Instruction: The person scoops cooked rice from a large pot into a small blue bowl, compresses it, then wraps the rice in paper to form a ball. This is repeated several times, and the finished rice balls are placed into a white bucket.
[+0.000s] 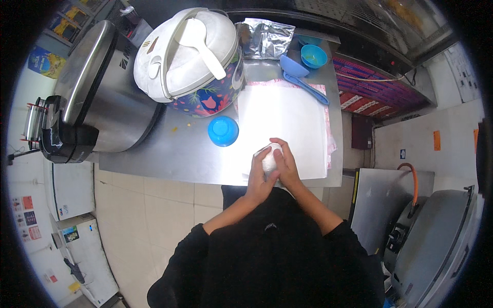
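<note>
Both palms cup a rounded white bundle (271,153) that looks wrapped in paper. My left hand (260,178) closes on it from the left, and my right hand (287,164) presses it from the right. What is inside the bundle is hidden. Below the hands lies a stack of white paper sheets (283,113), with pink-printed paper (332,144) showing along its edges. A blue bowl (223,131) sits upside down left of the stack. Across the stack's far right corner rests a blue ladle-like scoop (306,86).
On the steel table (173,154) stand a floral insulated rice container (208,101) with a white serving spoon (204,48) on its lid, and a large steel cooker (115,92). Farther back are a silver foil pouch (267,38) and a turquoise bowl (314,56).
</note>
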Motion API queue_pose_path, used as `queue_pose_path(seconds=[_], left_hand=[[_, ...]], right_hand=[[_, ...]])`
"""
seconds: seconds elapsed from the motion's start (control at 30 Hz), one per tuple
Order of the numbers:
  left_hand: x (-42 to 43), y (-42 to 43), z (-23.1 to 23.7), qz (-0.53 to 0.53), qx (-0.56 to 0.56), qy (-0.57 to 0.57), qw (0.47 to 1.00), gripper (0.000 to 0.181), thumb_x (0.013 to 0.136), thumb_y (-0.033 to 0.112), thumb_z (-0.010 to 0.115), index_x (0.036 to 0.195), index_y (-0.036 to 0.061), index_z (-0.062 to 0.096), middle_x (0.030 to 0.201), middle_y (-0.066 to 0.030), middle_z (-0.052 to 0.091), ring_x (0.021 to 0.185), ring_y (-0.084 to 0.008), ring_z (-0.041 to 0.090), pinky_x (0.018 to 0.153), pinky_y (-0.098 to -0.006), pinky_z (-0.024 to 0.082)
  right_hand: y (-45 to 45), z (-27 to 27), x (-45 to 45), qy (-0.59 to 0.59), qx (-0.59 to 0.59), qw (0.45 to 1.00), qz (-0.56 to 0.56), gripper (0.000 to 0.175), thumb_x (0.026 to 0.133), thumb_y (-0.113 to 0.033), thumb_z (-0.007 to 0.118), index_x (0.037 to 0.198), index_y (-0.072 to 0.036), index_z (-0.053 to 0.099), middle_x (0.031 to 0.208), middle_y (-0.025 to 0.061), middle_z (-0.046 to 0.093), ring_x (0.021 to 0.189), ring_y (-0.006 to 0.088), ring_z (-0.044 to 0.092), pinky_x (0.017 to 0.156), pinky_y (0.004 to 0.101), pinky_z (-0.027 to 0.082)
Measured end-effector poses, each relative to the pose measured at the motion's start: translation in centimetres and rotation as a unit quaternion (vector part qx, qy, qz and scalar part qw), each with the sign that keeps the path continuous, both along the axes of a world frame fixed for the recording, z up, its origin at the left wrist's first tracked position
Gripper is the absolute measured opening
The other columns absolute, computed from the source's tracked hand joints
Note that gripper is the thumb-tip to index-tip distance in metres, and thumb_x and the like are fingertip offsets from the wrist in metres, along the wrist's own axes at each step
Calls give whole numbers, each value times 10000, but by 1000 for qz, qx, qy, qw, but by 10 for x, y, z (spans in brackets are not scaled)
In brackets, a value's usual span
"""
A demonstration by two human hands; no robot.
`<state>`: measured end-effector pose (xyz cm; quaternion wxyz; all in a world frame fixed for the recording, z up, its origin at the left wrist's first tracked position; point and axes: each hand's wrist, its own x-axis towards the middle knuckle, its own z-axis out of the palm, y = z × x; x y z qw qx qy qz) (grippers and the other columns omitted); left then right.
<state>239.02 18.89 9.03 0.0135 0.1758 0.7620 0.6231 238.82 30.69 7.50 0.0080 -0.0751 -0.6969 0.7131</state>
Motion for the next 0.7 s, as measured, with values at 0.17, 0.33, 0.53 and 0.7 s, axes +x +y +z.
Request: queue_pose_path(seconds=[0.17, 0.33, 0.53, 0.7], left_hand=[[-19, 2, 0, 57, 213, -304, 927, 466, 946, 315, 502, 1309, 45, 389, 1264, -162, 473, 1150, -278, 508, 952, -411, 443], [-33, -20, 5, -14, 488, -514, 705, 473, 954, 461, 379, 1243, 102, 484, 1115, -149, 596, 1002, -295, 611, 857, -452, 518], [-50, -46, 33, -13, 500, -461, 733, 499, 943, 470, 388, 1255, 92, 482, 1139, -149, 597, 1055, -295, 595, 929, -468, 484], [-60, -49, 61, 14, 369, -399, 839, 495, 960, 417, 423, 1315, 72, 427, 1265, -129, 518, 1164, -293, 523, 1013, -471, 417]], right_hand=[[17, -2, -38, 218, 306, 923, 83, 320, 931, -189, 514, 1209, -30, 528, 1208, 120, 530, 1134, 272, 487, 1027, 371, 333], [107, 14, -139, 164, 594, 764, -189, 391, 812, -87, 608, 1200, -62, 565, 1207, 153, 566, 1149, 319, 496, 1004, 449, 359], [142, 21, -150, 95, 629, 767, -85, 315, 870, -141, 563, 1163, -27, 594, 1058, 127, 638, 986, 302, 578, 877, 410, 428], [102, 23, -56, -90, 212, 968, 102, 329, 914, -202, 555, 1164, 9, 594, 956, 135, 663, 866, 258, 625, 839, 353, 465]])
